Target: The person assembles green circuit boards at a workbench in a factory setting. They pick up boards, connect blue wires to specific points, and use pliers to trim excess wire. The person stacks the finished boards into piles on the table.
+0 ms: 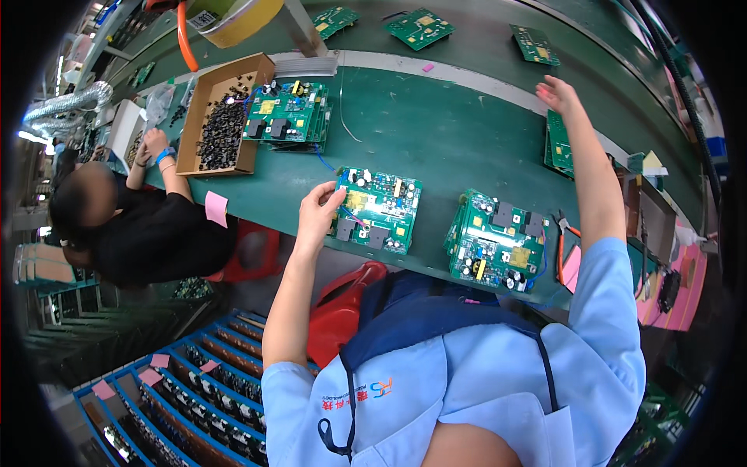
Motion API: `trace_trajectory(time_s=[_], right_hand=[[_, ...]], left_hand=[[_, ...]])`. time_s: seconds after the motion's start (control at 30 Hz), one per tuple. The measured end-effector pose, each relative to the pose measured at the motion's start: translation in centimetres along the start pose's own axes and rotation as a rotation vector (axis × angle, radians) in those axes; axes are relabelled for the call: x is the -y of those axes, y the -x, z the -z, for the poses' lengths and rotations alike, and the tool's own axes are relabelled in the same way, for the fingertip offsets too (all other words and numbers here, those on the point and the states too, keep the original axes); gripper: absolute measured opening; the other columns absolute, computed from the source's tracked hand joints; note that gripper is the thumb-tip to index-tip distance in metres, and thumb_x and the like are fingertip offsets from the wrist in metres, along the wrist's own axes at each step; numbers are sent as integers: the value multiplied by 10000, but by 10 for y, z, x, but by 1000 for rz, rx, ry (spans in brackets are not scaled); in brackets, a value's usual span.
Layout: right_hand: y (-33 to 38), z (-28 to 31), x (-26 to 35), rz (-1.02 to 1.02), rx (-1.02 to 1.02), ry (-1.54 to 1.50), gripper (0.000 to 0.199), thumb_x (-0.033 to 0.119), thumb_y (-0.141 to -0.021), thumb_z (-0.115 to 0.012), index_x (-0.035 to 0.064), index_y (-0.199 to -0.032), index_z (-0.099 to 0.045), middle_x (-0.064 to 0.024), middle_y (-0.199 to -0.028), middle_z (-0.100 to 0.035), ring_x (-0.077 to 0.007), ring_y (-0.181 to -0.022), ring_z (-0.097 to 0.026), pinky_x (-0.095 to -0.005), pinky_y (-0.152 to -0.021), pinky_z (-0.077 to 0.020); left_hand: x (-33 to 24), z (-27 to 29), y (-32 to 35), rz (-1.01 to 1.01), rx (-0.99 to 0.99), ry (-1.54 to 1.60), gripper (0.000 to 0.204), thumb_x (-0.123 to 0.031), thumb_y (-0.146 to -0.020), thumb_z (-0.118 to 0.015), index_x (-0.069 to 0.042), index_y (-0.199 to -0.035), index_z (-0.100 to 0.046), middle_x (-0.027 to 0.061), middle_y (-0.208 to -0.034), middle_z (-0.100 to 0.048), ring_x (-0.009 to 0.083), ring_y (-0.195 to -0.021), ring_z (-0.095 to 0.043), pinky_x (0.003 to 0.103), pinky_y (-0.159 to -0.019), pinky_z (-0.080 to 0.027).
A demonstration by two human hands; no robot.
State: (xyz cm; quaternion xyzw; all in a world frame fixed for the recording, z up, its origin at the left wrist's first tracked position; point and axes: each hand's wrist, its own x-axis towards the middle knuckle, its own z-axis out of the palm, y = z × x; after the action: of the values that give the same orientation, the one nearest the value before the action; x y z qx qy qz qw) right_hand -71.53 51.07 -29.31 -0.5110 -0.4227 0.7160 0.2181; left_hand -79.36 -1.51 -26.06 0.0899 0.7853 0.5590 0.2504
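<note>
A green circuit board (pixel 398 204) with black blocks, yellow parts and thin wires lies on the bench in front of me. My left hand (pixel 317 212) pinches its left edge, thumb and fingers closed near the upper corner. Out at the far right, my right hand (pixel 555 96) is raised with its fingers stretched apart, holding nothing. It is near the belt, where a smaller-looking green board (pixel 534 44) lies beyond the fingertips. To the right of the front board sits a stack of similar circuit boards (pixel 498 240); another stack (pixel 289 109) stands farther back on the left.
A cardboard box (pixel 247 159) of small black parts stands at the back left, beside a co-worker (pixel 156 218) in black. Orange-handled cutters (pixel 562 241) lie by the right stack. More boards (pixel 420 29) rest on the belt. A blue rack (pixel 187 381) holds boards at lower left.
</note>
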Motion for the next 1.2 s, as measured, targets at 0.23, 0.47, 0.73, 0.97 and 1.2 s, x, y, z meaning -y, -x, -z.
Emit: trace_trajectory(time_s=[0.23,0.47,0.73,0.97,1.2], right_hand=[[-69,8,-3,-95,0,-395,658,113,-735,-547,15,-1217,-109,-264,-1166,-275,-355,-1058,-360,-446,-843,-365],[-84,-2,-7,-13,81,-566,757,101,-754,-519,34,-1251,49,-240,-1225,-220,-346,-1132,-286,-465,-917,-271],[-103,-12,-3,36,41,-658,472,320,-801,-450,0,-1124,-322,-253,-1146,-340,-358,-1066,-352,-492,-921,-231],[-100,-20,-2,-3,-66,-566,212,229,-787,-499,93,-945,-461,-78,-844,-535,-234,-850,-503,-365,-744,-380],[-98,-15,2,16,-185,-424,110,89,-793,-454,64,-897,-481,-69,-821,-507,-208,-734,-512,-393,-742,-433]], left_hand=[[-2,2,-5,134,-83,-52,223,-173,-767,-518,21,-855,-583,-16,-637,-525,49,-586,-442,188,-520,-349],[-10,5,-1,205,15,107,275,-204,-776,-525,-13,-973,-541,-7,-772,-549,45,-641,-454,187,-552,-342],[-25,-9,-5,186,-27,-25,393,-232,-776,-528,44,-1050,-472,68,-969,-522,129,-881,-463,228,-776,-346],[-13,-4,-6,264,60,307,225,-197,-814,-474,-11,-926,-536,-5,-807,-544,52,-703,-494,193,-623,-392],[-16,-12,1,91,-47,206,198,-175,-820,-464,-5,-894,-533,-17,-796,-540,36,-709,-473,178,-641,-373]])
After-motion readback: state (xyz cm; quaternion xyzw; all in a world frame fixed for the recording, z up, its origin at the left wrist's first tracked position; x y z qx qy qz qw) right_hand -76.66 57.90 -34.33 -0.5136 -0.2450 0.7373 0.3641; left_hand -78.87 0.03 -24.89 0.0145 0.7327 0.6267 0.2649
